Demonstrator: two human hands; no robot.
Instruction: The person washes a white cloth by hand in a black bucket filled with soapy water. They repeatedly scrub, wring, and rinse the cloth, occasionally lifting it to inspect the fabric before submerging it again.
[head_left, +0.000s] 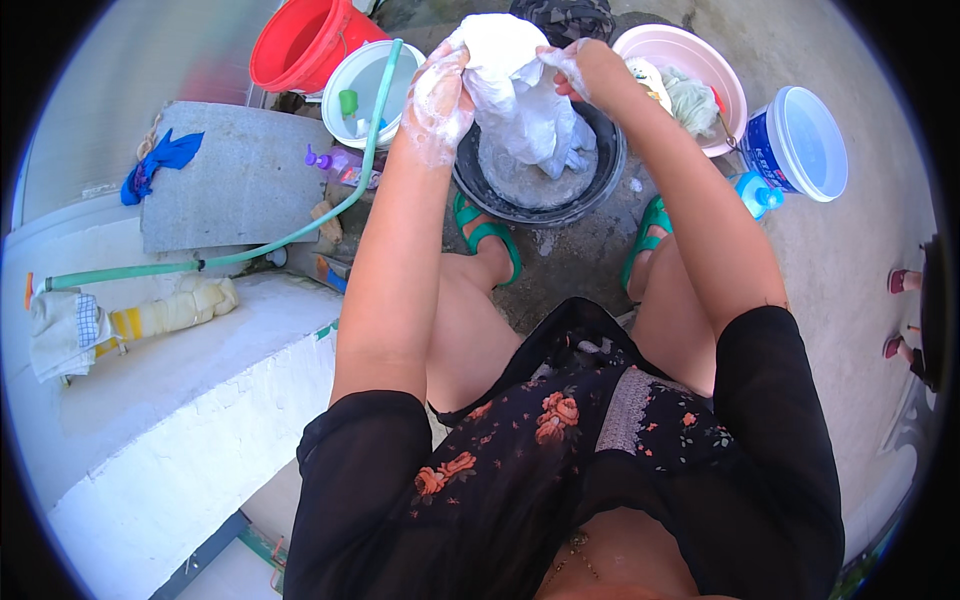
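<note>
A wet white cloth hangs bunched between my hands, its lower folds down in a black basin. My left hand, covered in suds, grips the cloth's upper left side. At the upper right edge, my right hand pinches the cloth; foam coats its thumb side. Greyish water shows in the basin around the cloth. The basin stands on the ground just beyond my green sandals.
Left are a red bucket, a white bucket with a green hose, and a purple pump bottle. Right are a pink basin of laundry, a white-and-blue bucket and a blue bottle. Dark fabric lies behind.
</note>
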